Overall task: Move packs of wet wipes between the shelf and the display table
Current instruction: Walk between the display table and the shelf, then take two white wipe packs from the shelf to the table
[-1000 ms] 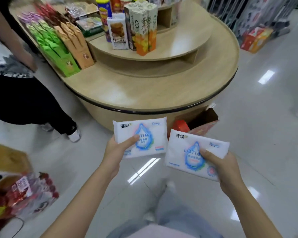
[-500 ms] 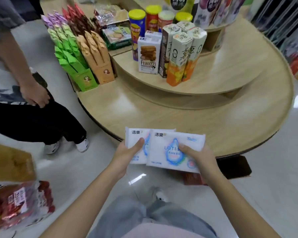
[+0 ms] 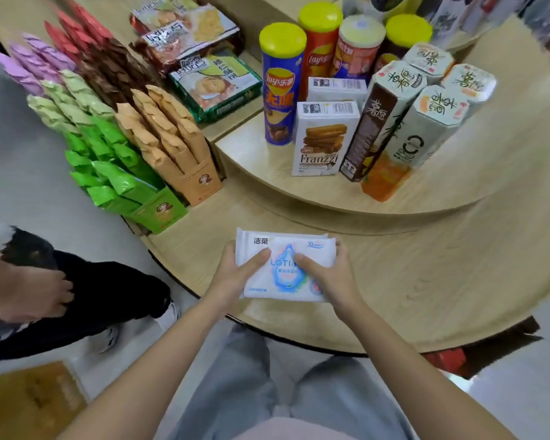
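Two white packs of wet wipes (image 3: 286, 249) with a blue drop print are stacked one on the other, over the near edge of the round wooden display table (image 3: 426, 281). My left hand (image 3: 235, 274) grips the stack's left side, thumb on top. My right hand (image 3: 327, 277) grips its right side, thumb on the print. The lower pack shows only as a thin edge along the top. Whether the stack touches the tabletop cannot be told.
The raised inner tier (image 3: 442, 185) carries crisp tubes (image 3: 281, 84), a Franzzi biscuit box (image 3: 324, 138) and tall cartons (image 3: 426, 128). Green and tan snack boxes (image 3: 159, 173) stand at the table's left. Another person (image 3: 45, 296) stands close on my left.
I stepped up to the table. My hands came together, the right pack sliding over the left one into a stack, and moved forward over the table's near edge.
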Tool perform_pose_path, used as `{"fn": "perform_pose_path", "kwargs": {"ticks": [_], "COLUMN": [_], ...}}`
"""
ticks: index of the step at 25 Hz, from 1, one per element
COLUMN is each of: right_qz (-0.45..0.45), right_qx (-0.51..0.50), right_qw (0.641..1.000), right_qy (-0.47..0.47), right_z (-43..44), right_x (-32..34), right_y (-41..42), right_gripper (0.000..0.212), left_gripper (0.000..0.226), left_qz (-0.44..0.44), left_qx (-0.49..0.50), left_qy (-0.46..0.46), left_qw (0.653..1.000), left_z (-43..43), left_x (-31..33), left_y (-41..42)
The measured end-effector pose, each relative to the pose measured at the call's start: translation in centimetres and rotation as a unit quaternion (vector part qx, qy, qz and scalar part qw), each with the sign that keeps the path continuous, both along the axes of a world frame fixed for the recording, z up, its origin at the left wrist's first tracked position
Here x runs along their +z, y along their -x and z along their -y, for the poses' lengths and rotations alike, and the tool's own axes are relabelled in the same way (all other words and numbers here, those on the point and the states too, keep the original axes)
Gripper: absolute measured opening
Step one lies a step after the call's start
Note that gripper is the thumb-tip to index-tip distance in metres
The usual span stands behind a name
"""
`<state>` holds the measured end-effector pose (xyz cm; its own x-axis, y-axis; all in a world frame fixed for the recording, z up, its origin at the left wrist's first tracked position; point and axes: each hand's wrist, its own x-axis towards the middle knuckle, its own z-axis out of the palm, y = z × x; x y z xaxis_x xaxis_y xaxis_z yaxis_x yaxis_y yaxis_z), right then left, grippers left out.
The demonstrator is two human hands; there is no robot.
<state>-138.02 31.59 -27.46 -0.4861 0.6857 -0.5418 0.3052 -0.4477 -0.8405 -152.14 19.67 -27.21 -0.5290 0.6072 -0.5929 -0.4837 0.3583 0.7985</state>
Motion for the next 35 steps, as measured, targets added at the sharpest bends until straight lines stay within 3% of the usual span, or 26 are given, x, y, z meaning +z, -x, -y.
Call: {"fn": "perform_pose_path", "kwargs": {"ticks": [4, 7, 9, 12, 13, 16, 20, 23, 25, 27, 29, 30, 33, 35], "right_qz": [0.047, 0.088, 0.135, 0.232, 0.267, 0.371, 0.383, 0.374, 0.317, 0.273, 0.246, 0.239, 0.233, 0.248], "right_qx": [-0.037, -0.099, -0.137, -0.142, -0.136, -0.110, -0.098, -0.093, -0.090, -0.066, -0.057, -0.058, -0.132, -0.226], "right_qw": [0.998, 0.991, 0.981, 0.960, 0.951, 0.908, 0.910, 0.916, 0.935, 0.949, 0.958, 0.960, 0.957, 0.937], "right_qy": [0.005, -0.003, -0.026, -0.061, -0.079, -0.158, -0.126, -0.116, -0.130, -0.143, -0.137, -0.134, -0.108, -0.093], "right_z": [0.1, -0.8, -1.3, -1.6, -1.6, -1.6, -2.8, -4.0, -4.4, -4.1, -2.7, -1.7, 3.4, 8.2], "right_x": [-2.8, -6.5, -9.4, -12.9, -13.2, -14.0, -13.8, -12.0, -10.0, -7.2, -4.5, -3.2, -0.4, 0.0], "right_y": [6.3, 10.1, 12.2, 14.4, 14.8, 15.8, 15.9, 13.3, 9.9, 5.5, 1.2, -0.7, -5.5, -7.9], "right_gripper": [0.055, 0.048, 0.055, 0.065, 0.066, 0.077, 0.085, 0.063, 0.036, 0.019, 0.014, 0.012, 0.012, 0.010], "left_gripper": [0.048, 0.051, 0.058, 0.050, 0.045, 0.044, 0.047, 0.048, 0.042, 0.026, 0.007, 0.011, 0.016, 0.015], "left_qz": [-0.068, -0.188, -0.253, -0.271, -0.300, -0.426, -0.387, -0.421, -0.399, -0.320, -0.228, -0.190, -0.122, -0.135], "left_qx": [-0.097, -0.154, -0.183, -0.182, -0.174, -0.183, -0.191, -0.171, -0.106, -0.077, -0.136, -0.179, -0.337, -0.462], "left_qy": [0.069, 0.114, 0.152, 0.180, 0.199, 0.282, 0.269, 0.281, 0.233, 0.143, 0.069, 0.045, 0.042, 0.067], "left_qw": [0.991, 0.963, 0.938, 0.928, 0.916, 0.840, 0.861, 0.845, 0.880, 0.934, 0.962, 0.964, 0.933, 0.874], "left_z": [-2.3, -4.7, -5.8, -8.0, -8.2, -8.9, -9.8, -9.4, -8.2, -6.8, -5.4, -4.6, -2.1, -1.1], "left_x": [-2.4, -6.8, -11.8, -13.6, -14.0, -14.8, -14.3, -12.1, -9.2, -4.9, -1.2, -0.2, -0.1, -1.2], "left_y": [7.9, 11.9, 13.1, 13.1, 13.2, 13.3, 13.3, 13.8, 13.2, 11.2, 8.1, 6.5, 3.1, 2.4]}}
